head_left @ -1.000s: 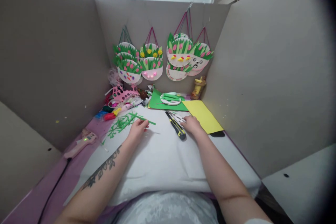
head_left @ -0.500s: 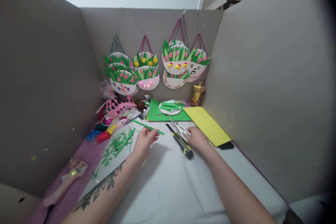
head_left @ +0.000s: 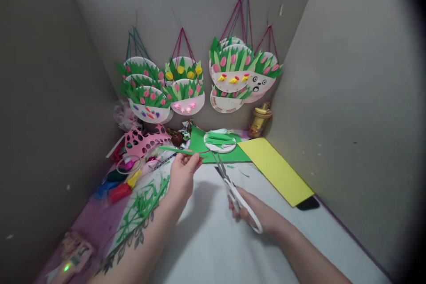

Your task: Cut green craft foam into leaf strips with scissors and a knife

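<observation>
Pinched in my left hand [head_left: 184, 174] is a narrow green paper strip [head_left: 173, 149], pointing to the left. My right hand [head_left: 249, 208] grips a pair of white-handled scissors [head_left: 238, 197], blades slightly apart and aimed up and left. A gap separates the blades from my left fingers. Beneath the scissors lies a utility knife [head_left: 218, 170], mostly hidden by them and my hand. Farther back, a white paper plate [head_left: 226, 147] bearing green strips rests on green paper [head_left: 198, 140]. Green paper scraps [head_left: 144, 204] are piled left of my left forearm.
Paper-plate flower baskets [head_left: 233, 80] hang by cords on the grey back panel. Yellow paper [head_left: 278, 171] lies at right, near a small yellow bottle [head_left: 260, 120]. Pink perforated craft material [head_left: 146, 142] and colourful supplies crowd the left. A pink device [head_left: 71, 255] sits front left.
My right hand has lifted the scissors off the table and turned them upright toward the strip. My left hand still holds the strip, now more level. The view has tilted down and moved closer.
</observation>
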`<state>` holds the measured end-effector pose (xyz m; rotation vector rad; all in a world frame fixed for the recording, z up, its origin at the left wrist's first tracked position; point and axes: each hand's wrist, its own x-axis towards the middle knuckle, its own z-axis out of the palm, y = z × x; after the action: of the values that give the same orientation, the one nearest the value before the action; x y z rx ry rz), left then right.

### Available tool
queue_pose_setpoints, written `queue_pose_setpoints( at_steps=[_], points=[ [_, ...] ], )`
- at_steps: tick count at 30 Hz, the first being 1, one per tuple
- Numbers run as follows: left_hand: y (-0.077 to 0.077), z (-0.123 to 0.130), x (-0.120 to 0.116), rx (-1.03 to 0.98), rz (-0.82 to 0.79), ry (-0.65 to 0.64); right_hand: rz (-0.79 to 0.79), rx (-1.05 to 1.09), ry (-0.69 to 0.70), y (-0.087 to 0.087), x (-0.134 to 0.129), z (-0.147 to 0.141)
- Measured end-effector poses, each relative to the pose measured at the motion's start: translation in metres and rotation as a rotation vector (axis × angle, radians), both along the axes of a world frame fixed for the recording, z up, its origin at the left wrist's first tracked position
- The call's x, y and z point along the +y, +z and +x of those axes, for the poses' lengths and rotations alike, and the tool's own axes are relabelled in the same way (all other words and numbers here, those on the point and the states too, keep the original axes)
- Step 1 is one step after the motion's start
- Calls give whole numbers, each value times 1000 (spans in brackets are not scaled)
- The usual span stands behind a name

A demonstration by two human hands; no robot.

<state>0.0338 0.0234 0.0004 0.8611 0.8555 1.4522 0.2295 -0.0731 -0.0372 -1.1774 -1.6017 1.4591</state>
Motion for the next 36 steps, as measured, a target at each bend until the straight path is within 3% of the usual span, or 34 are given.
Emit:
queue_pose_setpoints(
  at_steps=[8,17,36],
  points=[
    [3,7,-8,90,-73,-23,-68,31,54,-3,-1,-10],
    [1,13,-14,122,-70,-40,-42,47,41,-28,-3,-9],
    [2,8,-10,210,-19,-71,-132,64,-10,-20,-4,-10]
  ],
)
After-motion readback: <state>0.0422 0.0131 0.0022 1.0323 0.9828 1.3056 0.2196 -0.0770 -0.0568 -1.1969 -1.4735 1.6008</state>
